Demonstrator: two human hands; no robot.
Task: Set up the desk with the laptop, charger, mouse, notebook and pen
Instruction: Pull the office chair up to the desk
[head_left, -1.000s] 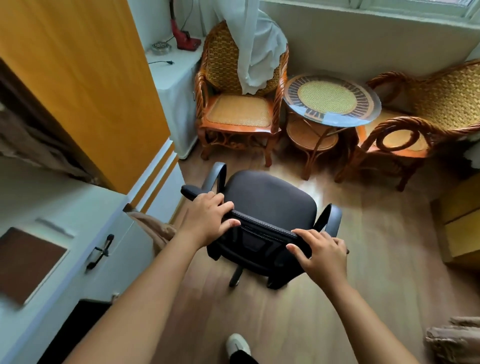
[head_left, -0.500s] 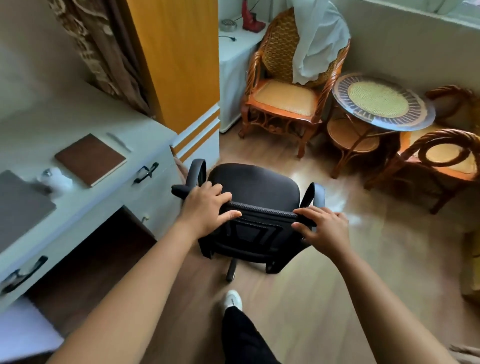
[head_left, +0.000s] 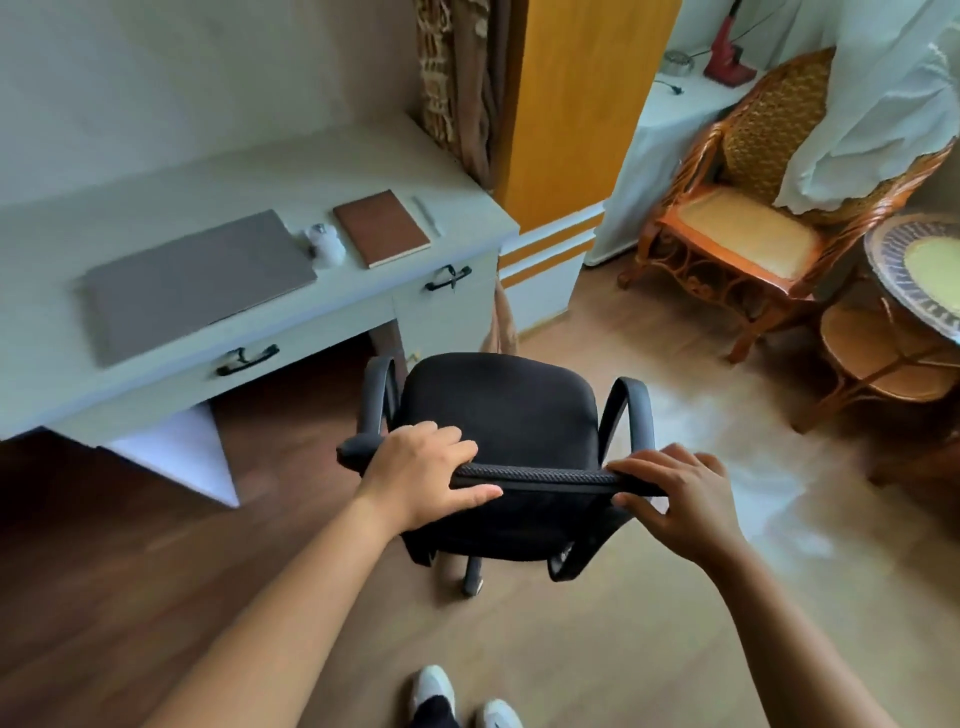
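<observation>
Both-handed, left hand (head_left: 422, 475) and right hand (head_left: 675, 499) grasp the black mesh swivel chair's (head_left: 498, 415) backrest, pale wooden desk (head_left: 249, 187) at ten o'clock.

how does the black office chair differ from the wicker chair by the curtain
The black padded office chair stands on a central post with dark plastic armrests; the orange-brown wicker armchair stands on fixed legs with a woven cane seat. Both hands, left and right, grip the office chair's backrest; a white curtain drapes over the wicker one. Both have armrests.
</observation>
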